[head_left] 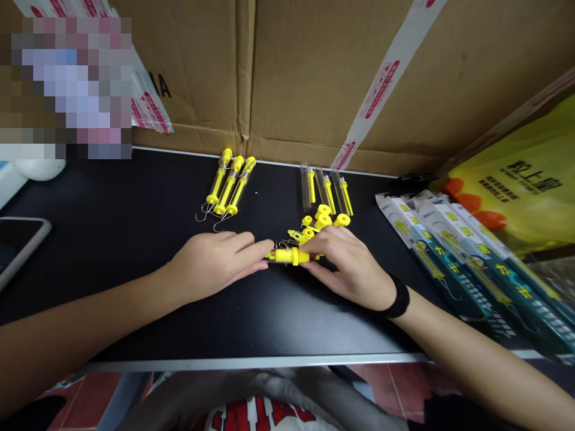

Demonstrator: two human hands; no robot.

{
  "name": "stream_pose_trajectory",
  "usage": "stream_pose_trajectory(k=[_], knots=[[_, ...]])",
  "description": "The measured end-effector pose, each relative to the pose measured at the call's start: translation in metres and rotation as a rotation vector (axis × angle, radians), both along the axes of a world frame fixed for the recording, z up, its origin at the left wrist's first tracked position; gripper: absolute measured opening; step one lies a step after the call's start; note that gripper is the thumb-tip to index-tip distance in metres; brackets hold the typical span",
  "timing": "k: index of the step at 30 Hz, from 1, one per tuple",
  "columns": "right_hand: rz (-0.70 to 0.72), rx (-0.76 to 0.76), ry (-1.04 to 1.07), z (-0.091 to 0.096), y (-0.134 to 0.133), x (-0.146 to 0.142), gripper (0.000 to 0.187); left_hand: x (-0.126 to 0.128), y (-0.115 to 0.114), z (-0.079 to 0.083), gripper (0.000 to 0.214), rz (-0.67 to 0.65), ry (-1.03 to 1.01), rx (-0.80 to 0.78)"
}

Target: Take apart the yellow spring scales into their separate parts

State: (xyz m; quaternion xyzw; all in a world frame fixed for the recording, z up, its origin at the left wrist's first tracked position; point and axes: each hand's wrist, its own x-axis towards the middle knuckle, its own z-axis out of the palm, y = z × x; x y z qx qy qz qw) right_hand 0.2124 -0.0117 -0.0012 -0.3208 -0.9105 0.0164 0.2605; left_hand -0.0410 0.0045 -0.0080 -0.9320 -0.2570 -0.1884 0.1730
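Note:
Between my two hands lies a partly assembled yellow spring scale (285,256), held level just above the black table. My left hand (215,260) has its fingers pressed together round the left end, where a bit of clear tube shows. With thumb and fingers, my right hand (345,260) pinches the yellow end on the right. Directly behind the hands is a small pile of yellow caps (323,220) and hooks, partly hidden by the right fingers. Farther back stand out several clear tubes (306,188) and yellow inner rods with springs (329,194).
Three assembled spring scales (232,187) with hooks lie at the back left. Packaged spring scales (449,257) are stacked at right, before a yellow bag (525,173). A phone (22,245) rests at far left. Cardboard boxes (296,78) wall off the table's (179,335) rear.

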Motion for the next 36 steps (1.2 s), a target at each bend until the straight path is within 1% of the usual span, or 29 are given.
stream_pose_trajectory(k=[3, 7, 9, 14, 18, 23, 26, 29, 34, 36], knots=[[0.000, 0.008, 0.000, 0.0007, -0.0005, -0.0005, 0.007, -0.0003, 0.0001, -0.0005, 0.027, -0.003, 0.002, -0.001], [-0.021, -0.020, -0.008, 0.0014, -0.0009, -0.0008, 0.020, -0.0004, 0.0000, 0.0000, 0.027, -0.008, -0.014, -0.003], [-0.029, -0.043, -0.020, 0.0018, -0.0010, -0.0006, 0.023, -0.0003, -0.0002, 0.0006, 0.027, -0.005, -0.018, -0.006], [-0.043, -0.063, -0.073, 0.0024, -0.0006, -0.0003, 0.018, -0.0001, 0.0000, 0.0013, 0.026, -0.007, -0.009, -0.002], [-0.034, -0.049, -0.055, 0.0010, 0.0005, -0.0004, 0.016, -0.0006, 0.0010, 0.0006, 0.026, -0.007, -0.005, 0.007], [0.021, 0.012, -0.021, -0.0009, 0.0015, 0.0011, 0.009, 0.0000, 0.0005, 0.0000, 0.026, -0.010, -0.007, 0.001], [0.062, 0.069, -0.014, -0.0012, -0.0002, 0.0022, 0.012, 0.0005, 0.0001, 0.0003, 0.026, -0.009, -0.007, -0.004], [0.057, 0.097, -0.002, -0.0004, -0.0027, 0.0020, 0.014, 0.0003, 0.0000, 0.0005, 0.027, -0.005, -0.008, -0.005], [-0.026, 0.000, -0.060, 0.0015, -0.0020, -0.0005, 0.020, 0.0000, 0.0004, 0.0002, 0.027, -0.012, -0.014, -0.002], [-0.036, -0.018, -0.100, 0.0014, -0.0006, -0.0014, 0.021, 0.0002, 0.0006, 0.0002, 0.026, -0.014, -0.010, -0.004]])
